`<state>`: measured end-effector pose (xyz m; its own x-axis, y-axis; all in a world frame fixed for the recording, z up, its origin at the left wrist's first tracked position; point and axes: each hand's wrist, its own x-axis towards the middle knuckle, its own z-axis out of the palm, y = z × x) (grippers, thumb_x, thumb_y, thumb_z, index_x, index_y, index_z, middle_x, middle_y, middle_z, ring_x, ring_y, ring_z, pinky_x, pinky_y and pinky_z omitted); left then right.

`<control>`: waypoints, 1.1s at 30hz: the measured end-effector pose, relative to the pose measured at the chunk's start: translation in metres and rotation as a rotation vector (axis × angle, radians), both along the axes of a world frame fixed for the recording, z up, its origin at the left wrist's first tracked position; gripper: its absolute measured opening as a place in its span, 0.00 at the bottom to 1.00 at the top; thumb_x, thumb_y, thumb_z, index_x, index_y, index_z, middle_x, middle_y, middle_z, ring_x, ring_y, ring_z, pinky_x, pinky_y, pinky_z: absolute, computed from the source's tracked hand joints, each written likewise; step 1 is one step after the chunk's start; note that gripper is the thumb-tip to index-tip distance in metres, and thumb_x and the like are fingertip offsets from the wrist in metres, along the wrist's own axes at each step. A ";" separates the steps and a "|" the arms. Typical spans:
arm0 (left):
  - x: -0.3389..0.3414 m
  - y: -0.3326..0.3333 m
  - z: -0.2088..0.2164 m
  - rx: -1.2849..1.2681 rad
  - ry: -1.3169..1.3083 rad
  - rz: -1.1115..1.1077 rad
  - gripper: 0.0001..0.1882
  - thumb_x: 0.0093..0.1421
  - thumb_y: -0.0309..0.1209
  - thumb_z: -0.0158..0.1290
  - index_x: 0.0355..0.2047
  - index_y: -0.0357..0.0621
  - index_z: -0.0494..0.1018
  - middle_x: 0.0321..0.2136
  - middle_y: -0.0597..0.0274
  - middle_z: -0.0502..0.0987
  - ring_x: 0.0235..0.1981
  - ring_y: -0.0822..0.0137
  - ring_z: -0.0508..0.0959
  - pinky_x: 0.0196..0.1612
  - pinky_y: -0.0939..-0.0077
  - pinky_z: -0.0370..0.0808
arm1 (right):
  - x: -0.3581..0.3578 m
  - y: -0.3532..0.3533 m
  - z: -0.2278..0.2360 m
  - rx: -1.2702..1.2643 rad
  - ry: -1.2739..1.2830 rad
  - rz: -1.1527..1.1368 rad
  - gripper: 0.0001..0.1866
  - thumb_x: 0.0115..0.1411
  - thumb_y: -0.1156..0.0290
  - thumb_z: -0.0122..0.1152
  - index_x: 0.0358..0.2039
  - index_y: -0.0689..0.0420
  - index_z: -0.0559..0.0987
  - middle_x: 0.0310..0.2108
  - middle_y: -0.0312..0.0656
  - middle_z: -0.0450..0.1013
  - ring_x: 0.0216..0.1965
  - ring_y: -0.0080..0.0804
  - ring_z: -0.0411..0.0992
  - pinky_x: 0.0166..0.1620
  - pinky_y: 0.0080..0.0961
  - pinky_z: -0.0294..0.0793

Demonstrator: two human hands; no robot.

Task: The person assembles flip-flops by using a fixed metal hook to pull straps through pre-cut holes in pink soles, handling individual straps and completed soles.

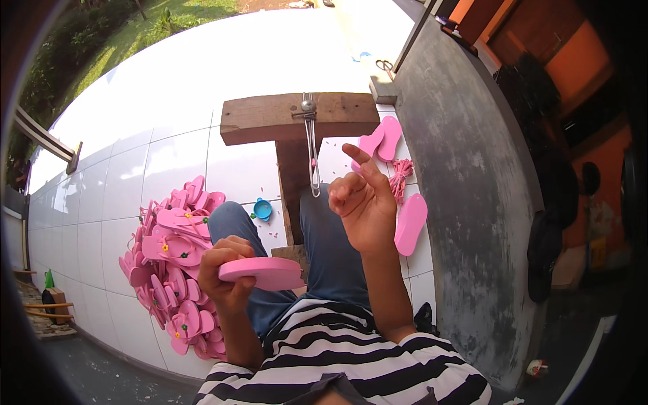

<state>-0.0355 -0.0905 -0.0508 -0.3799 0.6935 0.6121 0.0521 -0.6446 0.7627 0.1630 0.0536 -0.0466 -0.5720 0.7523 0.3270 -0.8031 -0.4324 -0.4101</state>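
Observation:
A thick pink flip-flop sole is gripped by my left hand, fingers behind it and thumb at its near edge. My right hand is raised over my right thigh, index finger stretched out and the others loosely bent, with nothing visible in it. Beyond my knees stands a T-shaped wooden bench. A metal rod tool is fixed to its crosspiece and points toward me, with a small pink bit on it. More pink soles lie to the right, beside a bundle of pink straps.
At my left is a heap of pink flip-flops, some with small flowers. A small blue cup sits on the white tiles among pink scraps. A grey wall runs along the right; scissors rest on a far ledge.

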 end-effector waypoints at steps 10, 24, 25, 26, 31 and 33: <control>-0.002 0.001 -0.002 -0.010 -0.013 0.012 0.22 0.55 0.39 0.67 0.35 0.38 0.67 0.26 0.56 0.73 0.26 0.68 0.71 0.31 0.73 0.69 | -0.012 -0.003 -0.005 0.033 0.007 -0.062 0.23 0.69 0.57 0.46 0.56 0.60 0.66 0.40 0.48 0.76 0.39 0.31 0.75 0.31 0.20 0.70; 0.003 0.009 0.011 -0.180 0.166 0.053 0.19 0.51 0.28 0.67 0.39 0.37 0.71 0.32 0.54 0.78 0.33 0.65 0.77 0.39 0.71 0.74 | 0.004 -0.043 0.022 0.462 -0.675 -0.619 0.23 0.68 0.55 0.54 0.51 0.62 0.75 0.54 0.51 0.70 0.46 0.31 0.75 0.37 0.23 0.75; 0.005 0.012 0.015 -0.201 0.196 0.033 0.18 0.51 0.26 0.67 0.39 0.37 0.72 0.33 0.53 0.79 0.34 0.64 0.77 0.41 0.70 0.74 | 0.001 -0.044 0.020 0.495 -0.602 -0.662 0.22 0.68 0.56 0.54 0.52 0.61 0.75 0.53 0.50 0.70 0.47 0.31 0.74 0.37 0.23 0.76; 0.007 0.018 0.018 -0.223 0.225 0.011 0.18 0.50 0.24 0.67 0.39 0.38 0.73 0.34 0.52 0.80 0.36 0.63 0.78 0.43 0.69 0.75 | -0.002 -0.047 0.027 0.518 -0.602 -0.616 0.21 0.64 0.59 0.60 0.51 0.59 0.75 0.51 0.48 0.70 0.49 0.34 0.73 0.41 0.25 0.76; 0.012 0.061 0.029 0.092 0.478 -0.038 0.17 0.47 0.24 0.66 0.38 0.42 0.75 0.35 0.56 0.80 0.41 0.56 0.77 0.45 0.65 0.75 | 0.003 -0.049 0.023 0.885 -0.883 -0.841 0.22 0.51 0.74 0.71 0.48 0.58 0.77 0.49 0.47 0.73 0.49 0.41 0.74 0.49 0.32 0.76; 0.014 0.072 0.029 0.159 0.545 -0.043 0.17 0.46 0.25 0.66 0.38 0.43 0.75 0.36 0.57 0.80 0.41 0.55 0.77 0.44 0.64 0.75 | 0.008 -0.046 0.015 0.964 -0.931 -0.907 0.19 0.51 0.78 0.69 0.45 0.58 0.79 0.46 0.45 0.75 0.48 0.41 0.75 0.50 0.33 0.76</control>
<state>-0.0220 -0.0189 -0.0221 0.0462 0.5851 0.8097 0.3821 -0.7593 0.5268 0.1712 0.0074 -0.0312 -0.3365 0.6668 0.6650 0.0319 0.7138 -0.6996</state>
